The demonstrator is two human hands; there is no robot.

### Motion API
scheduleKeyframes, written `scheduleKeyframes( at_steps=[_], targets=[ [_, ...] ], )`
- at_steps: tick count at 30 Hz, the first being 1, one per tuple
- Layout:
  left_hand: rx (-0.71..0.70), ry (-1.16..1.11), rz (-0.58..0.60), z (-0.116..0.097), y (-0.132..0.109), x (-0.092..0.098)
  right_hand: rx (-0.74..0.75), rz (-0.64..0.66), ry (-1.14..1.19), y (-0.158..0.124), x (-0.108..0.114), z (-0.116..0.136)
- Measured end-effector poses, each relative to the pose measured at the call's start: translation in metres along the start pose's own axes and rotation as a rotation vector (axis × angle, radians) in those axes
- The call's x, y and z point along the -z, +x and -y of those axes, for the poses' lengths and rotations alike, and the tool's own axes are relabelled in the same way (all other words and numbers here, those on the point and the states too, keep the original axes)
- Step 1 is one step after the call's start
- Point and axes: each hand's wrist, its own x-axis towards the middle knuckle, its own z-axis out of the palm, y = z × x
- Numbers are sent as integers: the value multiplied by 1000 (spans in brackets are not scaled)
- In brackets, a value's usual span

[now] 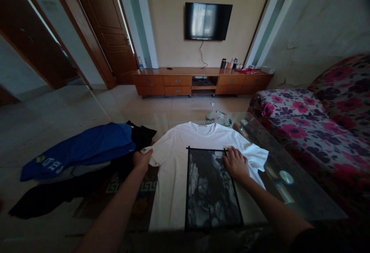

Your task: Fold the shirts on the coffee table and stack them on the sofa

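A white T-shirt with a dark rectangular print lies flat, front up, on a glass table. My left hand is closed on the edge of the shirt's left sleeve. My right hand lies flat with fingers stretched out on the shirt, at the upper right corner of the print.
A blue garment lies on top of dark clothes at the table's left. A floral sofa stands close on the right. A wooden TV cabinet and wall TV are across the tiled floor; wooden doors stand at the left.
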Motion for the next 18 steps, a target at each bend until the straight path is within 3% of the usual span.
scheduleKeyframes(
  at_steps=[4,6,8,11,13,16,18],
  targets=[
    [-66,-15,-18,-10,-4,1,1,-21,10,-1,2,3],
    [-198,-26,-12,-21,-13,1,-5,-28,11,-1,1,4],
    [-428,-38,105,-33,-27,0,-6,-39,14,-1,0,4],
    [-687,-74,416,-42,-43,-5,-7,-46,22,0,-1,4],
    [-670,-94,432,-41,-46,-9,-12,-45,27,0,-1,4],
    [-610,-4,309,-32,-41,-10,-16,-44,35,-1,0,4],
    [-646,92,386,-25,-39,-7,-14,-41,40,-1,1,4]
  ],
)
